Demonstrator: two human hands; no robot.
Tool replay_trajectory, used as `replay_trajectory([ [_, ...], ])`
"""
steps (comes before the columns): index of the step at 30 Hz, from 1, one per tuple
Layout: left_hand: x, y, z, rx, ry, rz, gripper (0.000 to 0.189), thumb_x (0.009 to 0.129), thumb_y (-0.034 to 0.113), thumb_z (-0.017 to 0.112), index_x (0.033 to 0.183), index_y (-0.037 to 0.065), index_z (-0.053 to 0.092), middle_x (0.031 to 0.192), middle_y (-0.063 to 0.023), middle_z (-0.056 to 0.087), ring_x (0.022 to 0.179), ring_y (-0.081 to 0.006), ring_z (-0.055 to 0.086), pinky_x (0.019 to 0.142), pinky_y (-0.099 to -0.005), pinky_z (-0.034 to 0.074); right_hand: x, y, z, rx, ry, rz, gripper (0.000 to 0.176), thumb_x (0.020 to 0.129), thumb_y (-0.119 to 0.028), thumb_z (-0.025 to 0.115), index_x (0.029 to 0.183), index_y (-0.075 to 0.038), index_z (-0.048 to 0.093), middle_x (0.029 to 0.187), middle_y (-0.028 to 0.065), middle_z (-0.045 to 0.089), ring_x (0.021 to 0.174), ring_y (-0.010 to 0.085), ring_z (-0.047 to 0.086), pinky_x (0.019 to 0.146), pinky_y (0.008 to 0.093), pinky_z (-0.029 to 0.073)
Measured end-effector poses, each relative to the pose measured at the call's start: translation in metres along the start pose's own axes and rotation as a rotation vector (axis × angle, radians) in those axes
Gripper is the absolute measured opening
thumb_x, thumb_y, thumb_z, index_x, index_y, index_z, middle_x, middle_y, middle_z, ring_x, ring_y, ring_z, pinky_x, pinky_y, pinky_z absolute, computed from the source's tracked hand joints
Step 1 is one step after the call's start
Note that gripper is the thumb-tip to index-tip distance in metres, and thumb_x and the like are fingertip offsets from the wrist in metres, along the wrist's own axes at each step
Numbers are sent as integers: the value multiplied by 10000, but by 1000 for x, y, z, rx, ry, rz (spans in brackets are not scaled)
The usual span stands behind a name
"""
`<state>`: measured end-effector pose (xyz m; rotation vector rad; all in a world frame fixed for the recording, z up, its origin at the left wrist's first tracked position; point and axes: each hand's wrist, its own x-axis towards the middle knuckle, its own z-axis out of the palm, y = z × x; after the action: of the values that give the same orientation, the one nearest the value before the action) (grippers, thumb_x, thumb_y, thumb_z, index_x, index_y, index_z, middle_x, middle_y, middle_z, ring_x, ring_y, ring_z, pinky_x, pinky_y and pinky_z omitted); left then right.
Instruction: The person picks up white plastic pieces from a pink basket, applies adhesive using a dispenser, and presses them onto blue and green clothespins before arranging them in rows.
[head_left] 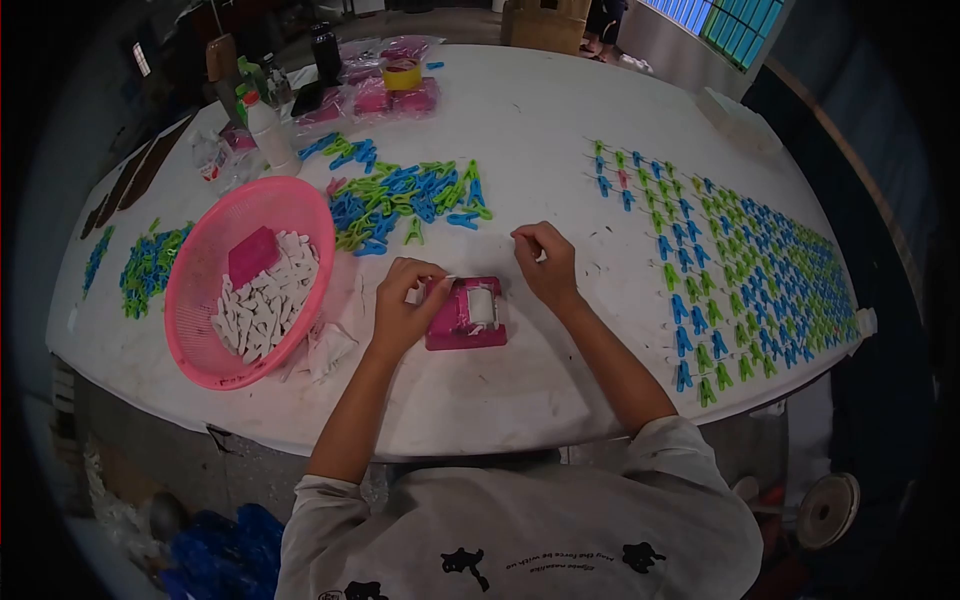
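Pink block (pixel 463 322) with a white piece (pixel 481 306) on top lies on the white table (pixel 520 390), near edge. Left hand (pixel 403 303) grips the block's left side. Right hand (pixel 546 263) just beside it, fingertips pinched shut; can't tell if holding anything. Left: pink basket (pixel 205 290) of white parts. Beyond: blue-green clip pile (pixel 405 195). Right: clip rows (pixel 740 270).

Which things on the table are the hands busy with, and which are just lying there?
In use: left hand on pink block, right hand beside it, pink basket, white pieces.
Lying about: clip pile, clip rows, white bottle, tape roll.
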<state>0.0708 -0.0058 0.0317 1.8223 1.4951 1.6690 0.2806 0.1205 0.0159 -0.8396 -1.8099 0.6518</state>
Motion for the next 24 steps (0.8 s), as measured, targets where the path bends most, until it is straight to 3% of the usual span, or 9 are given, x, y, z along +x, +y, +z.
replay_trajectory([
  [3,-1,-3,2,-78,-3,-55,96,813,49,752,881,39,685,833,-50,639,768,-162,544,689,-279,443,30,17,13,-18,-43,-53,168,847,-49,668,1013,-24,667,828,75,616,696,179,578,651,307,477],
  [6,-4,-11,2,-113,15,-89,102,820,61,755,887,39,683,830,-37,625,757,-135,527,680,-269,433,40,33,33,-45,-79,-49,235,870,-102,664,1097,-43,672,911,90,620,738,198,601,686,313,503],
  [8,-5,-17,1,-111,39,-104,105,825,69,758,892,40,683,829,-32,619,754,-124,521,677,-268,430,33,39,39,-178,-136,51,388,870,-174,683,1250,-110,644,1067,132,589,869,249,613,783,360,522],
  [9,-5,-20,0,-168,27,-155,106,844,51,744,914,28,668,844,-19,625,769,-101,531,701,-248,438,34,39,39,-166,-141,42,388,870,-174,683,1250,-110,644,1067,132,589,869,249,613,783,360,522],
  [11,-6,-23,-5,-223,2,-215,108,863,32,731,937,15,654,859,-7,632,783,-78,540,724,-228,445,29,39,36,-210,-149,3,513,867,-237,700,1363,-176,584,1212,174,520,1015,316,573,882,410,504],
  [14,-5,-23,-2,-436,18,-363,108,881,21,717,969,9,656,871,-4,648,785,-62,576,704,-204,457,23,35,32,-283,-221,-78,557,863,-273,711,1392,-188,561,1268,196,495,1110,352,526,939,435,479],
  [20,-7,-22,2,-449,-5,-448,122,881,-7,702,993,1,654,869,-10,656,793,-64,602,708,-198,474,21,33,41,-618,-249,-250,502,836,-307,739,1304,-165,624,1312,183,493,1137,353,514,931,438,486],
  [24,-10,-20,7,-432,-1,-398,106,867,45,737,953,18,681,802,29,643,715,-38,533,657,-202,410,22,39,38,-510,-317,-85,438,830,-300,746,1229,-144,653,1313,168,497,1136,354,514,934,441,482],
])
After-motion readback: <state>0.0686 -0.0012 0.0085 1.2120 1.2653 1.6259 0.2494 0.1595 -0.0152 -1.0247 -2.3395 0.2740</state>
